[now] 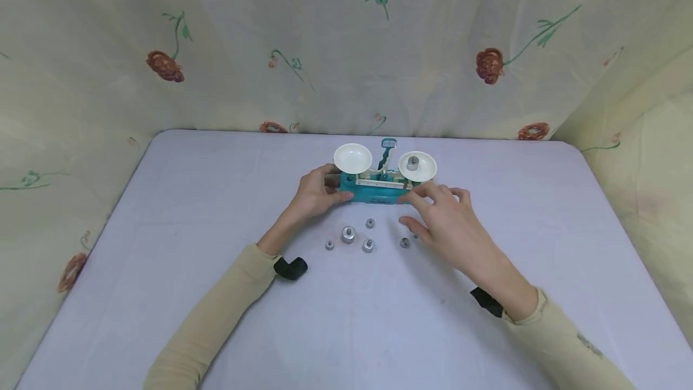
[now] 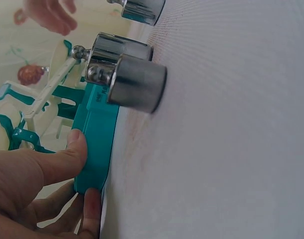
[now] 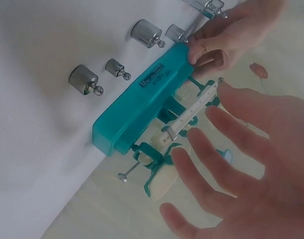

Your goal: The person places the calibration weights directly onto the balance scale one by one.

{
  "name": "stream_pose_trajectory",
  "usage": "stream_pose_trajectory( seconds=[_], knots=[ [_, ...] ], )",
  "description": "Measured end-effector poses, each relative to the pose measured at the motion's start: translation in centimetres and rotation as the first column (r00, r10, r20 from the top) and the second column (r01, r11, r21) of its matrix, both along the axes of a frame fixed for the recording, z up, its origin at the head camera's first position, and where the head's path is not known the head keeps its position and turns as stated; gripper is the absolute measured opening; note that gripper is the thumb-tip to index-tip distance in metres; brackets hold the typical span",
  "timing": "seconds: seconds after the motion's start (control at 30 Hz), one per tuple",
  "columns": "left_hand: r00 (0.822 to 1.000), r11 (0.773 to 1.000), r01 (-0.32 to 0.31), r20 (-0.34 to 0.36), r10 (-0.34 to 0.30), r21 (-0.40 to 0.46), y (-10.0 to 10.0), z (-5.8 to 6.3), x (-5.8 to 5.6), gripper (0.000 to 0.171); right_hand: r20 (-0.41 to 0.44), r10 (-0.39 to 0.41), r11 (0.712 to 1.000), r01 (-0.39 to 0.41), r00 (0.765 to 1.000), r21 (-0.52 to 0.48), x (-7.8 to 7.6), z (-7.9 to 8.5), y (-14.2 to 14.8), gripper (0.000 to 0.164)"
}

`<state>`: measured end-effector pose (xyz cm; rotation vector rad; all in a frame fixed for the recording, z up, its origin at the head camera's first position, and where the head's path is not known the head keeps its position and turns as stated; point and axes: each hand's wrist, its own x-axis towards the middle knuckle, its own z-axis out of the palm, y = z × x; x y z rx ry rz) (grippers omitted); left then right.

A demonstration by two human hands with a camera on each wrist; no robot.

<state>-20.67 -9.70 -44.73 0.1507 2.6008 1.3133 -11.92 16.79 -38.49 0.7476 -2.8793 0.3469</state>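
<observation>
A teal balance scale (image 1: 379, 195) with two white pans stands near the table's far edge. My left hand (image 1: 316, 190) holds the left end of its base; the left wrist view shows the thumb on the front face of the base (image 2: 96, 134) and the fingers curled under its end. A metal weight (image 1: 413, 163) rests on the right pan (image 1: 428, 167), while the left pan (image 1: 352, 158) is bare. Over the scale's right end hovers my right hand (image 1: 446, 218). Its fingers (image 3: 212, 169) are spread and hold nothing in the right wrist view, close to the graduated beam (image 3: 194, 110).
Several knobbed metal weights, among them a large one (image 1: 349, 234) and a small one (image 1: 405, 243), stand on the white tabletop (image 1: 346, 318) in front of the scale. Flower-patterned cloth (image 1: 227, 77) hangs behind the table.
</observation>
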Motion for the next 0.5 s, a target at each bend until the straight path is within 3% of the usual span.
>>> stream_pose_trajectory(
  seconds=[0.2, 0.5],
  knots=[
    [1.000, 1.000, 0.005, -0.004, -0.005, 0.008, 0.0, 0.0, -0.1, 0.066, 0.023, 0.006, 1.000, -0.007, 1.000, 0.014, 0.3, -0.5, 0.0, 0.030],
    [1.000, 1.000, 0.003, 0.001, -0.003, 0.005, -0.1, 0.0, -0.1, 0.067, 0.124, -0.009, 0.999, 0.004, 0.992, 0.043, 0.5, -1.4, -0.2, 0.036]
  ],
)
